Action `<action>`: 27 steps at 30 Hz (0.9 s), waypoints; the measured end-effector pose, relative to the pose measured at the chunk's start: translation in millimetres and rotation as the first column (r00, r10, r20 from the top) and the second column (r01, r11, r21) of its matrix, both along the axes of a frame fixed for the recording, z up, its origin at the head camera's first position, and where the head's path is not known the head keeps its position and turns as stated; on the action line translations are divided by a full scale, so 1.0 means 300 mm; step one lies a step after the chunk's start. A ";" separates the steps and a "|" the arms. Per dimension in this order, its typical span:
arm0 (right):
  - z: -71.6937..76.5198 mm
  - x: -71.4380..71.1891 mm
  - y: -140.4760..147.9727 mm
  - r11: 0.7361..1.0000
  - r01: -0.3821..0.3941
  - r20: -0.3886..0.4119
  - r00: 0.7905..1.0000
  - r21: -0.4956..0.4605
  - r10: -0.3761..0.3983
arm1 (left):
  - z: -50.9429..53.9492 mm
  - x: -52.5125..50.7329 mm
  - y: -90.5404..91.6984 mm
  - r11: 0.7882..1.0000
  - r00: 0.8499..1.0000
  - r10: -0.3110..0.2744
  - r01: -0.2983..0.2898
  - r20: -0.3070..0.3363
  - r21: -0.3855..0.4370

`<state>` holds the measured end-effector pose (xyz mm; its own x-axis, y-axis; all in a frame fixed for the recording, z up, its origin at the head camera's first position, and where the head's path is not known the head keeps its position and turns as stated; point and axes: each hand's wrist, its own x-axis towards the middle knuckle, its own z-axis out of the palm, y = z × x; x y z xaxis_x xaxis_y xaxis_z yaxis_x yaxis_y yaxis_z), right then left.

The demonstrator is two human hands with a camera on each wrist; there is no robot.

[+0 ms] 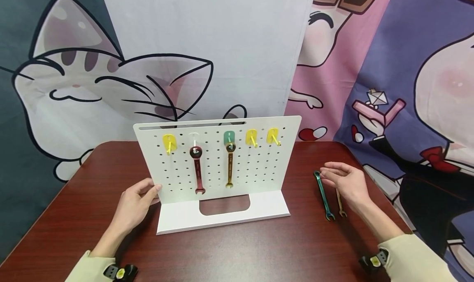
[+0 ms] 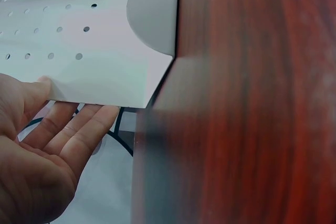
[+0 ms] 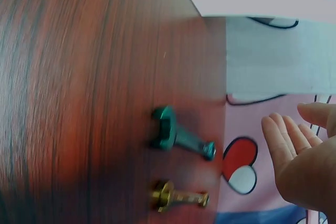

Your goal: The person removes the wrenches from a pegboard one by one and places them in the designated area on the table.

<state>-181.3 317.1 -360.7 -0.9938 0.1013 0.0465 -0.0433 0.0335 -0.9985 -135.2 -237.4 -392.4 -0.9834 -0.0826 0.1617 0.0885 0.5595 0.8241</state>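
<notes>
A white pegboard stand point(image 1: 218, 183) stands upright on the table, and my left hand point(image 1: 134, 206) holds its left edge. In the left wrist view the thumb lies on the front face, with the fingers point(image 2: 86, 137) behind the edge. A red wrench point(image 1: 198, 171) hangs from a white hook, and a gold wrench point(image 1: 230, 164) from a green hook point(image 1: 229, 136). My right hand point(image 1: 348, 183) is over a green wrench point(image 1: 324, 196) and a second gold wrench point(image 1: 340, 203) on the table. In the right wrist view its fingers point(image 3: 283, 137) are extended, apart from both wrenches.
Yellow hooks without tools are on the board: one at the left point(image 1: 169, 143) and two at the right, the outermost point(image 1: 273, 136) near the edge. The reddish-brown table point(image 1: 259, 249) spreads around the stand. A cartoon-printed cloth point(image 1: 255, 43) hangs behind.
</notes>
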 end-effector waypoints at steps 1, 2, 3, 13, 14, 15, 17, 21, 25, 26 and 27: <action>0.003 0.002 -0.012 1.000 0.005 -0.020 1.000 -0.013 -0.005 | 0.000 0.000 0.000 1.000 1.000 -0.001 0.001 0.000 0.001; 0.006 0.005 -0.024 0.999 0.009 -0.039 0.999 -0.031 -0.010 | 0.000 -0.001 0.000 1.000 1.000 -0.002 0.002 0.000 0.003; 0.010 0.008 -0.035 0.999 0.013 -0.056 0.998 -0.044 -0.015 | 0.000 -0.001 0.000 1.000 1.000 -0.004 0.004 0.001 0.005; 0.057 0.051 -0.138 0.998 0.035 -0.153 0.987 -0.055 -0.043 | 0.000 -0.003 0.000 1.000 1.000 0.001 -0.002 0.005 0.015; 0.061 0.055 -0.148 0.998 0.029 -0.158 0.987 -0.046 -0.036 | 0.000 -0.002 0.000 1.000 1.000 0.001 -0.001 0.006 0.016; 0.065 0.060 -0.157 0.999 0.022 -0.164 0.986 -0.038 -0.028 | 0.000 -0.002 0.000 1.000 1.000 0.002 -0.002 0.007 0.014; 0.072 0.068 -0.174 1.000 0.004 -0.178 0.984 -0.027 -0.008 | -0.001 -0.002 -0.001 1.000 1.000 0.003 -0.003 0.009 0.010; 0.081 0.080 -0.204 0.999 -0.043 -0.208 0.978 -0.027 0.036 | -0.002 0.000 -0.003 1.000 1.000 0.005 -0.005 0.012 0.007; 0.088 0.090 -0.229 0.998 -0.069 -0.220 0.973 -0.006 0.066 | -0.004 0.001 -0.005 1.000 1.000 0.004 -0.005 0.016 0.009; 0.090 0.092 -0.234 0.998 -0.070 -0.218 0.973 0.010 0.070 | -0.004 0.001 -0.006 1.000 1.000 0.005 -0.005 0.017 0.008; 0.093 0.094 -0.240 0.997 -0.072 -0.214 0.974 0.025 0.075 | -0.005 0.001 -0.006 1.000 1.000 0.006 -0.006 0.018 0.007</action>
<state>-153.0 245.1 -332.9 -0.9650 0.0258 0.2610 -0.2600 0.0389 -0.9648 -134.9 -239.3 -393.7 -0.9856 -0.0892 0.1437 0.0708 0.5537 0.8297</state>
